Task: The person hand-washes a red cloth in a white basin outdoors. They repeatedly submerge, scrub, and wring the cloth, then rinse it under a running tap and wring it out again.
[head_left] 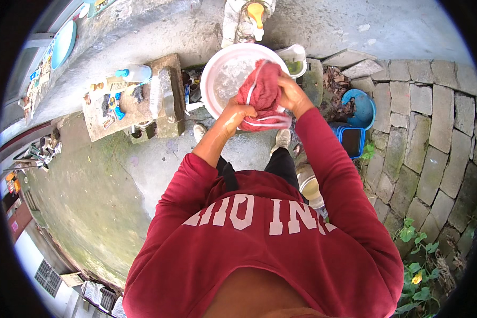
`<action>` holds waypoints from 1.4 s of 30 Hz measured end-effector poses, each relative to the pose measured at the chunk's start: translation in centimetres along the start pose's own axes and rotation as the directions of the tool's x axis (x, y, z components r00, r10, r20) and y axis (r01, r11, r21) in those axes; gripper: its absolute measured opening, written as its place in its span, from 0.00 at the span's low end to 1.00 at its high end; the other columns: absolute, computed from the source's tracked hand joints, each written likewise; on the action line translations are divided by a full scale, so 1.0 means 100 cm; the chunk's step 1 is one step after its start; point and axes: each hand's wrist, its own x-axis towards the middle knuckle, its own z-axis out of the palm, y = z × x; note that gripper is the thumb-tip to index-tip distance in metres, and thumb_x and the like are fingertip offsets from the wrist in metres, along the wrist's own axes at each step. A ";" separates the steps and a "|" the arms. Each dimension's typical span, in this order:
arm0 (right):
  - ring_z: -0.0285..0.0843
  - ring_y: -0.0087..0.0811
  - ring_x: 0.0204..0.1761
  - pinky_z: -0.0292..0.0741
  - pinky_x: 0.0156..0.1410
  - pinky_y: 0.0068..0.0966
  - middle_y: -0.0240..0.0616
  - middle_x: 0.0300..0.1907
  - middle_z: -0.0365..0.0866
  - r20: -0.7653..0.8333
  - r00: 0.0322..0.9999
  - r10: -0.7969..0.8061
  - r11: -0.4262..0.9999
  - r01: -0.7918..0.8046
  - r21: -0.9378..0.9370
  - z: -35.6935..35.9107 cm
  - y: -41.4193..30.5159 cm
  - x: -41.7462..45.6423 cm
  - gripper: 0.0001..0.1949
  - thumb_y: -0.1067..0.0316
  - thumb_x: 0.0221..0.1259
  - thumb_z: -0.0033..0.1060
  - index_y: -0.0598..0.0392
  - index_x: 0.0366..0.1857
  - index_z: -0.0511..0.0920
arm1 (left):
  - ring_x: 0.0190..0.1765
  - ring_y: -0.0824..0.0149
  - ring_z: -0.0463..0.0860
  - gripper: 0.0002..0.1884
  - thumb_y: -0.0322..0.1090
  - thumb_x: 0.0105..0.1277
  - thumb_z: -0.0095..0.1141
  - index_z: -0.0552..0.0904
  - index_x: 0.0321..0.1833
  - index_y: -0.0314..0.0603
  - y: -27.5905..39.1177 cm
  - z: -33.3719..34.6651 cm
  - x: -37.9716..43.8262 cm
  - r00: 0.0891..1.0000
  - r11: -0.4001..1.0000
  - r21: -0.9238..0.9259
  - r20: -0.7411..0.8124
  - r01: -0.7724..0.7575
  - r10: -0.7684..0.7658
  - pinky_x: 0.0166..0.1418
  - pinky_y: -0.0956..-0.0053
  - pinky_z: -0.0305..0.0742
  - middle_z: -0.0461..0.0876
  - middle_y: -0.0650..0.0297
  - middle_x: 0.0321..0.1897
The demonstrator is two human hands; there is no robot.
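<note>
Both my hands grip a wet red cloth with a pale band along its edge. My left hand holds its near left side, and the forearm glistens with water. On the right, my right hand is closed on the other side of the bunched cloth. The cloth hangs over the near right part of a round whitish-pink basin, partly covering it. Sudsy water shows inside the basin. The cloth's lower folds are blurred.
A stone slab at left bears bottles, among them a clear one with a blue cap. An orange scoop lies beyond the basin. To the right are a white bucket, a blue bowl and a blue square bucket.
</note>
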 end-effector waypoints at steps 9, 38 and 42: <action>0.85 0.36 0.44 0.80 0.50 0.34 0.36 0.45 0.85 0.266 0.827 -0.496 0.303 0.451 -0.839 0.120 0.062 -0.045 0.23 0.73 0.50 0.72 0.51 0.54 0.79 | 0.60 0.49 0.79 0.30 0.52 0.76 0.37 0.66 0.74 0.42 -0.046 -0.016 0.022 0.949 0.735 -0.669 -0.147 0.112 -0.278 0.71 0.50 0.70 0.79 0.52 0.59; 0.85 0.52 0.45 0.79 0.52 0.41 0.50 0.45 0.84 -0.178 0.784 -0.595 0.304 0.014 -0.953 0.064 0.107 -0.014 0.21 0.61 0.55 0.70 0.52 0.51 0.75 | 0.68 0.58 0.75 0.23 0.42 0.80 0.41 0.69 0.71 0.36 -0.107 0.001 0.073 0.957 0.265 -0.964 0.075 -0.003 0.280 0.76 0.62 0.67 0.74 0.52 0.66; 0.82 0.33 0.44 0.79 0.52 0.28 0.43 0.41 0.84 -0.335 0.747 -0.574 0.542 0.039 -0.840 -0.028 0.077 0.046 0.27 0.69 0.48 0.79 0.62 0.53 0.75 | 0.62 0.56 0.81 0.27 0.54 0.79 0.44 0.72 0.67 0.38 -0.063 0.006 0.073 0.936 0.759 -0.647 -0.307 -0.071 -0.174 0.67 0.56 0.77 0.79 0.53 0.62</action>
